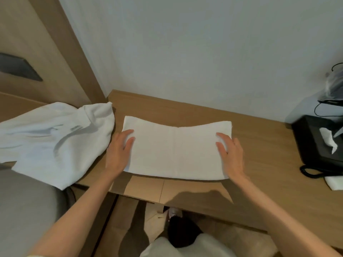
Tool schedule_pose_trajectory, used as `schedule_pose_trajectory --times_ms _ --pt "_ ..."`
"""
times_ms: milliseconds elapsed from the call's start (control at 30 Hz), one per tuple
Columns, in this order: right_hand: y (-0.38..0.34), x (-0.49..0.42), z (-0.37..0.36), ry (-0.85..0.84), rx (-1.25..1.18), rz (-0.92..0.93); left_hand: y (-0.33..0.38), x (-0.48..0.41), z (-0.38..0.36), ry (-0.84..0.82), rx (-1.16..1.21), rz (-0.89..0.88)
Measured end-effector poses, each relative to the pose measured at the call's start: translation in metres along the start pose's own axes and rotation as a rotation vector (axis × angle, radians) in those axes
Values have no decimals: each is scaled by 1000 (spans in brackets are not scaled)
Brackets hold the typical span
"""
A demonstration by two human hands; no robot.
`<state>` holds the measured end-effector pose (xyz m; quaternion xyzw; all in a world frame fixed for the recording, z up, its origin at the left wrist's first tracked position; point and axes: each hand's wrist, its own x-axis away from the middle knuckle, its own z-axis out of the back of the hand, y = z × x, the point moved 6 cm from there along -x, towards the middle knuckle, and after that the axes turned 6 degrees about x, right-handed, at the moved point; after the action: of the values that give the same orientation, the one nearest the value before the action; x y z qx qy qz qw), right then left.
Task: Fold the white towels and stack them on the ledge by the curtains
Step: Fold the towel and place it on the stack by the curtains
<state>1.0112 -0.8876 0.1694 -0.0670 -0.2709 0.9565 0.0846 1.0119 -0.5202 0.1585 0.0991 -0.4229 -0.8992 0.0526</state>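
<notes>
A white towel [176,151] lies flat and folded into a rectangle on the wooden desk [259,145], with a crease down its middle. My left hand [119,151] rests on its left edge with straight fingers. On the towel's right edge my right hand [231,154] lies the same way, fingers straight. A second white towel [53,140] lies crumpled and unfolded at the left, draped over the desk's left end. No curtains or ledge show in this view.
A black telephone [319,145] with a coiled cord and a white tissue stands at the right end of the desk. A white wall runs behind the desk. A grey seat [24,206] sits at the lower left. The floor and my shoe show below the desk edge.
</notes>
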Motion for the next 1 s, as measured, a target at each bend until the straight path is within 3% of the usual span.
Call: schedule_pose_trajectory --times_ms 233,567,1000 --pt "-56 58 2 12 -90 80 -8 59 70 106 -4 5" --pt "-122 141 -14 -82 -149 228 -36 174 158 290 -54 144" --pt "-140 263 -42 -278 -123 436 -60 373 198 483 -68 376"
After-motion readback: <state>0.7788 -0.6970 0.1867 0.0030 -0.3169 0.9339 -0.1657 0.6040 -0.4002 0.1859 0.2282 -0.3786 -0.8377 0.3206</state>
